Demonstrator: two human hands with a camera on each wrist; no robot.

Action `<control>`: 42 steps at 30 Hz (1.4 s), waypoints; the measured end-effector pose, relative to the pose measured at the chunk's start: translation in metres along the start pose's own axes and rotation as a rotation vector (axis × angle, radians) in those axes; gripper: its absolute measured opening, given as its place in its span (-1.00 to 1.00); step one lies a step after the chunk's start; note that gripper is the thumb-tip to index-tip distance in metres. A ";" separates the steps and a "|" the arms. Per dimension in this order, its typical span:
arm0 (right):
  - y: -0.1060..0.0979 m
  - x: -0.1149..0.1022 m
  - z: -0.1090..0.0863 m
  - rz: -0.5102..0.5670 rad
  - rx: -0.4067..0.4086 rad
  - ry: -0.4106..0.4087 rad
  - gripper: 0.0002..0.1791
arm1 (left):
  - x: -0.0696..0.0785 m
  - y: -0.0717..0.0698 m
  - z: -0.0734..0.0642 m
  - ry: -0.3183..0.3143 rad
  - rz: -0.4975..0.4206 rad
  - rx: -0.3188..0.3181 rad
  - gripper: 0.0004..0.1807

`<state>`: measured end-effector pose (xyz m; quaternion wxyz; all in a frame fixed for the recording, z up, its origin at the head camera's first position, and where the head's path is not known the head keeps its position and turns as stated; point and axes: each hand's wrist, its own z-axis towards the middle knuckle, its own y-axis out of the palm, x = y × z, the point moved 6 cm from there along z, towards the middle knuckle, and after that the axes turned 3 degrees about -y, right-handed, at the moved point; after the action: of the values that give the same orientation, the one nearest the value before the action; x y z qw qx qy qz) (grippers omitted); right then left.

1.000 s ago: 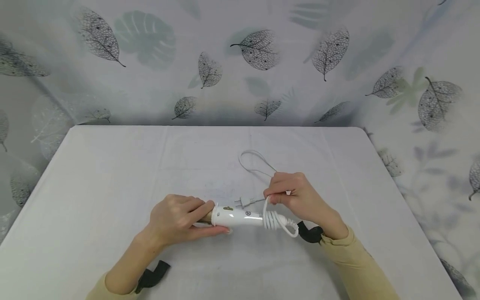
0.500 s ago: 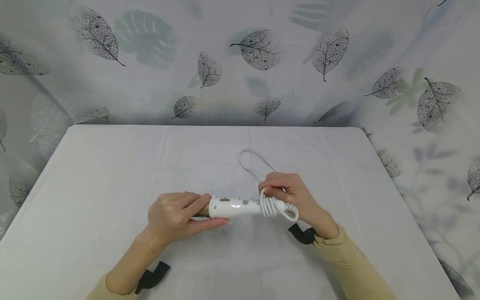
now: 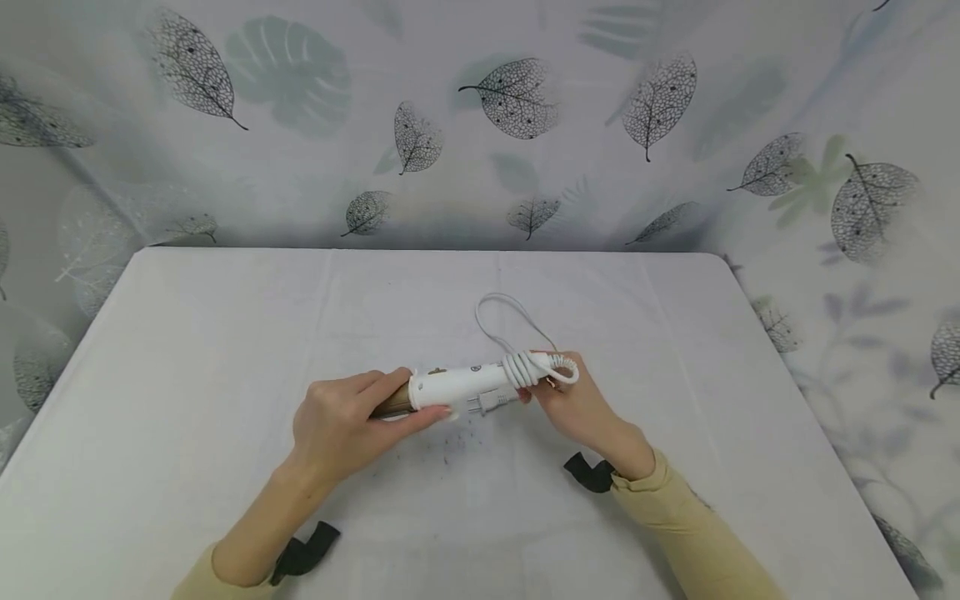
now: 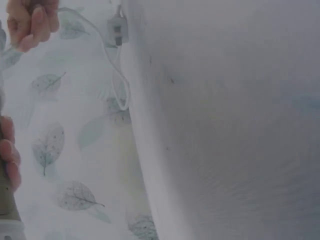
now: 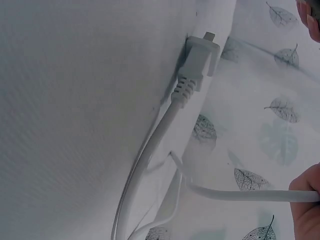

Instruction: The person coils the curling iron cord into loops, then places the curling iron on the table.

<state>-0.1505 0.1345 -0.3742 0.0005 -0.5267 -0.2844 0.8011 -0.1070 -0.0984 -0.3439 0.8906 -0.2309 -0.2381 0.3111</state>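
Note:
In the head view a curling iron [image 3: 453, 385] with a white handle and a gold-brown barrel is held above the table, its cord end tilted up to the right. My left hand [image 3: 337, 429] grips the barrel, thumb along the underside of the handle. Several turns of white cord [image 3: 520, 369] wrap the handle's far end. My right hand [image 3: 581, 408] is under and behind that end, its fingers partly hidden. In the right wrist view it pinches the cord [image 5: 250, 195]. The two-pin plug [image 3: 492, 401] hangs just below the handle.
A loose loop of cord [image 3: 498, 297] extends toward the back of the white-covered table [image 3: 225, 333]. A leaf-patterned cloth [image 3: 450, 200] hangs behind the table and at its sides. Black straps [image 3: 303, 554] show at both wrists.
The iron has risen and tilted, its cord end swinging upward. My right hand has moved from above the handle to underneath and behind it, carrying the cord round. The plug reappears below the handle.

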 end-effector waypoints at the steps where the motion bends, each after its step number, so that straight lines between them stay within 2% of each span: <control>1: 0.002 0.000 0.000 -0.020 0.005 -0.007 -0.76 | -0.002 0.001 0.000 -0.036 -0.002 -0.016 -0.45; 4: 0.006 -0.002 0.002 -0.100 0.018 -0.086 -0.80 | -0.009 0.004 -0.002 -0.136 0.017 -0.066 -0.43; 6: 0.008 -0.002 0.002 -0.124 0.020 -0.107 -0.83 | -0.012 0.006 -0.003 -0.188 0.036 -0.109 -0.41; 10: 0.010 -0.001 0.003 -0.170 0.008 -0.070 -0.84 | -0.018 0.009 -0.005 -0.264 0.061 -0.176 -0.45; 14: 0.007 0.000 0.002 -0.182 0.052 -0.042 -0.86 | -0.023 0.010 -0.006 -0.331 0.073 -0.212 -0.55; 17: 0.004 0.001 0.002 -0.185 0.097 -0.021 -0.89 | -0.024 0.009 -0.005 -0.353 0.087 -0.220 -0.59; 21: 0.002 0.002 0.002 -0.242 0.138 -0.025 -0.89 | -0.026 0.010 -0.006 -0.373 0.097 -0.233 -0.59; 25: 0.003 -0.002 0.001 -0.298 0.143 -0.110 -0.90 | -0.028 0.010 -0.008 -0.405 0.094 -0.235 -0.55; 29: 0.005 -0.010 -0.001 -0.288 0.139 -0.215 -0.92 | -0.030 0.009 -0.008 -0.411 0.093 -0.226 -0.48; 32: 0.004 -0.011 -0.001 -0.298 0.166 -0.219 -0.95 | -0.030 0.008 -0.008 -0.406 0.104 -0.217 -0.46; 37: 0.003 -0.007 -0.001 -0.363 0.190 -0.165 -0.96 | -0.033 0.005 -0.007 -0.423 0.129 -0.210 -0.44; 39: 0.003 -0.007 -0.001 -0.378 0.185 -0.182 -0.95 | -0.035 0.005 -0.008 -0.442 0.141 -0.219 -0.44; 42: 0.005 -0.009 -0.002 -0.383 0.172 -0.267 -0.95 | -0.038 0.007 -0.010 -0.475 0.151 -0.238 -0.48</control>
<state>-0.1435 0.1286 -0.3690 0.1594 -0.3509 -0.3074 0.8700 -0.1307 -0.1214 -0.3666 0.7509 -0.2715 -0.4570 0.3919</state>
